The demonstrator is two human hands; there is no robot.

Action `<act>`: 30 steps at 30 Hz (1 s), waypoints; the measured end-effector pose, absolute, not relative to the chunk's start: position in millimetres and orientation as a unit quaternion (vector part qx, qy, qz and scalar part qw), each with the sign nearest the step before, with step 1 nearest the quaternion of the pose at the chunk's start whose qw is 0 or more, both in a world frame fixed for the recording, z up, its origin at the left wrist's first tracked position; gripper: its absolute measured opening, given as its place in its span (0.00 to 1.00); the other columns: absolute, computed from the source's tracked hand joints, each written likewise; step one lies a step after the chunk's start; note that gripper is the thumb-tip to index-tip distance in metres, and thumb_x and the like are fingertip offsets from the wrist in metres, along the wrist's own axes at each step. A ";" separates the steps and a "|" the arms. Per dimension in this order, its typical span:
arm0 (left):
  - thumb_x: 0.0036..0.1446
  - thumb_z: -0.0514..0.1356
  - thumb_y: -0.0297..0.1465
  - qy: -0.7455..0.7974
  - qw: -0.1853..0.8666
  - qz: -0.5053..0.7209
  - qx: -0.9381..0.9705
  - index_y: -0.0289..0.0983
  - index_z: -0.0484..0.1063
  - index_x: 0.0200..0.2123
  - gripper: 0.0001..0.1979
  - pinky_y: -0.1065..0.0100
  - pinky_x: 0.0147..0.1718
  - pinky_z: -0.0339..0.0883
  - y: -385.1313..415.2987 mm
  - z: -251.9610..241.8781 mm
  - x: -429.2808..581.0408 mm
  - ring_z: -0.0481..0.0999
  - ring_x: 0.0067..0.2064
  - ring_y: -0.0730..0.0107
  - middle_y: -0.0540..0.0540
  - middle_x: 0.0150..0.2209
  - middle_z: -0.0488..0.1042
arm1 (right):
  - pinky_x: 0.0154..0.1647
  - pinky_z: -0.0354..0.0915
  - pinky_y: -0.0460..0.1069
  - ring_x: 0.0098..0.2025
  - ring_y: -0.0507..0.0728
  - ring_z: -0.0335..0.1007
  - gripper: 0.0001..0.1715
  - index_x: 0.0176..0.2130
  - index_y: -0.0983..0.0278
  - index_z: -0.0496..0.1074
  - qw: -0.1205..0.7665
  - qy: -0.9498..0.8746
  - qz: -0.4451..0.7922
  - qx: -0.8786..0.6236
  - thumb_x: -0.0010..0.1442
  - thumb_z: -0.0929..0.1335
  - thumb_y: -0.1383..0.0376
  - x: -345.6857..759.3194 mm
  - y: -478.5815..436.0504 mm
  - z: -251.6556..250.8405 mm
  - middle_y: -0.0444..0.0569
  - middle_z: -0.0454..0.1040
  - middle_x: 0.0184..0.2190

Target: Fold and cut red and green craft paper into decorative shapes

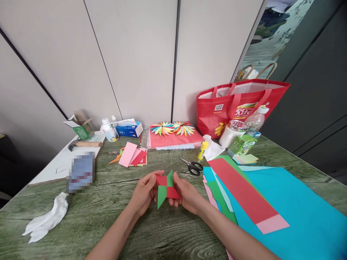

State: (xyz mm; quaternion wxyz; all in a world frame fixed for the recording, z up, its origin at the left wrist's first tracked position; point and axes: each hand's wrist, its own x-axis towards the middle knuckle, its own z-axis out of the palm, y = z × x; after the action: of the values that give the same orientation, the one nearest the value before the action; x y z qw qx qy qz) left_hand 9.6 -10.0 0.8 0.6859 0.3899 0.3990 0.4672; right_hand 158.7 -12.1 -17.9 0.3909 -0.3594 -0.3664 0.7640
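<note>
Both my hands hold a folded paper star point(166, 188) of red and green pieces just above the green wood-grain table point(108, 216). My left hand point(145, 193) grips its left side, fingers curled round the red point. My right hand point(187, 195) pinches its right side, thumb on top. A green point sticks down between the hands.
Sheets of coloured paper point(271, 206) lie at the right, black scissors point(193, 167) and a yellow glue stick point(202, 150) just beyond the hands. Further back are pink and red paper pieces point(132, 155), paper starbursts point(170, 129), a tissue box point(129, 128) and a red bag point(238, 104). A crumpled tissue point(46, 220) lies left.
</note>
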 end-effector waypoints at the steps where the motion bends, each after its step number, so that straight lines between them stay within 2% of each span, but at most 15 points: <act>1: 0.47 0.61 0.42 0.393 0.688 0.468 0.392 0.34 0.72 0.38 0.19 0.78 0.12 0.55 -10.4 0.0 10.0 0.63 0.16 0.81 0.52 0.20 0.66 | 0.08 0.51 0.39 0.10 0.46 0.58 0.29 0.28 0.67 0.65 0.398 -0.374 0.752 -0.370 0.52 0.61 0.42 157.7 -13.1 -18.2 0.40 0.65 0.11; 4: 0.46 0.62 0.42 0.373 0.693 0.480 0.388 0.35 0.70 0.30 0.16 0.78 0.10 0.54 -12.9 -1.5 13.8 0.61 0.16 0.83 0.52 0.24 0.66 | 0.06 0.40 0.38 0.07 0.43 0.49 0.26 0.27 0.66 0.62 0.428 -0.411 0.706 -0.387 0.49 0.66 0.45 153.6 -16.4 -20.6 0.34 0.60 0.08; 7: 0.46 0.61 0.43 0.375 0.696 0.493 0.362 0.36 0.66 0.26 0.16 0.79 0.08 0.52 -15.9 -2.1 18.7 0.60 0.15 0.83 0.53 0.27 0.67 | 0.06 0.39 0.39 0.06 0.44 0.48 0.25 0.27 0.65 0.62 0.449 -0.430 0.676 -0.395 0.50 0.64 0.45 148.5 -18.9 -24.7 0.34 0.59 0.07; 9: 0.47 0.60 0.45 0.395 0.684 0.500 0.355 0.37 0.66 0.29 0.16 0.79 0.10 0.53 -16.6 -2.8 20.5 0.61 0.16 0.82 0.54 0.25 0.67 | 0.07 0.40 0.39 0.07 0.44 0.48 0.25 0.27 0.65 0.61 0.455 -0.437 0.659 -0.409 0.52 0.63 0.45 146.6 -19.3 -26.5 0.34 0.59 0.07; 11: 0.49 0.59 0.45 0.428 0.656 0.498 0.372 0.37 0.68 0.33 0.17 0.77 0.15 0.59 -15.9 -3.8 20.1 0.65 0.19 0.79 0.54 0.23 0.68 | 0.07 0.43 0.40 0.07 0.45 0.50 0.24 0.28 0.64 0.61 0.449 -0.462 0.638 -0.423 0.53 0.62 0.46 147.2 -18.7 -26.8 0.34 0.60 0.08; 13: 0.48 0.60 0.43 0.458 0.630 0.474 0.411 0.35 0.69 0.31 0.16 0.75 0.20 0.62 -14.2 -4.1 18.4 0.67 0.22 0.76 0.52 0.23 0.69 | 0.09 0.46 0.41 0.09 0.46 0.52 0.22 0.28 0.64 0.60 0.436 -0.505 0.604 -0.436 0.54 0.61 0.47 150.3 -18.0 -25.9 0.35 0.61 0.10; 16: 0.47 0.61 0.42 0.478 0.607 0.425 0.472 0.32 0.70 0.27 0.16 0.74 0.21 0.61 -12.1 -2.9 15.9 0.67 0.22 0.74 0.50 0.22 0.71 | 0.13 0.52 0.43 0.12 0.48 0.57 0.20 0.26 0.63 0.60 0.429 -0.581 0.515 -0.462 0.56 0.61 0.49 156.8 -17.3 -24.4 0.37 0.62 0.12; 20: 0.49 0.59 0.41 0.479 0.604 0.405 0.491 0.32 0.71 0.30 0.15 0.71 0.25 0.64 -13.1 -3.7 16.3 0.70 0.26 0.71 0.47 0.26 0.72 | 0.18 0.55 0.45 0.15 0.50 0.60 0.18 0.24 0.62 0.60 0.432 -0.641 0.407 -0.487 0.58 0.62 0.53 160.9 -16.6 -25.1 0.39 0.62 0.13; 24: 0.50 0.59 0.39 0.460 0.572 0.438 0.518 0.33 0.70 0.29 0.13 0.73 0.24 0.63 -14.9 -10.9 16.8 0.67 0.27 0.72 0.49 0.26 0.69 | 0.12 0.51 0.43 0.12 0.48 0.57 0.21 0.26 0.63 0.62 0.422 -0.579 0.508 -0.478 0.57 0.61 0.49 157.3 -16.3 -26.8 0.37 0.60 0.11; 30: 0.51 0.58 0.37 0.432 0.534 0.462 0.562 0.32 0.71 0.26 0.12 0.77 0.20 0.59 -15.9 -15.3 15.5 0.63 0.26 0.75 0.49 0.25 0.65 | 0.08 0.43 0.40 0.10 0.43 0.49 0.25 0.26 0.65 0.62 0.427 -0.429 0.672 -0.427 0.46 0.67 0.46 153.4 -16.7 -24.8 0.34 0.58 0.13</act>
State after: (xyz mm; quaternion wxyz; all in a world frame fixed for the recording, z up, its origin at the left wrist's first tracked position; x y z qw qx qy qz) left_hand 15.5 -15.9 -15.3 0.5337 0.5618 0.4316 0.4618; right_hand 153.4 -16.7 -24.8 0.4268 -0.4268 -0.4291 0.6720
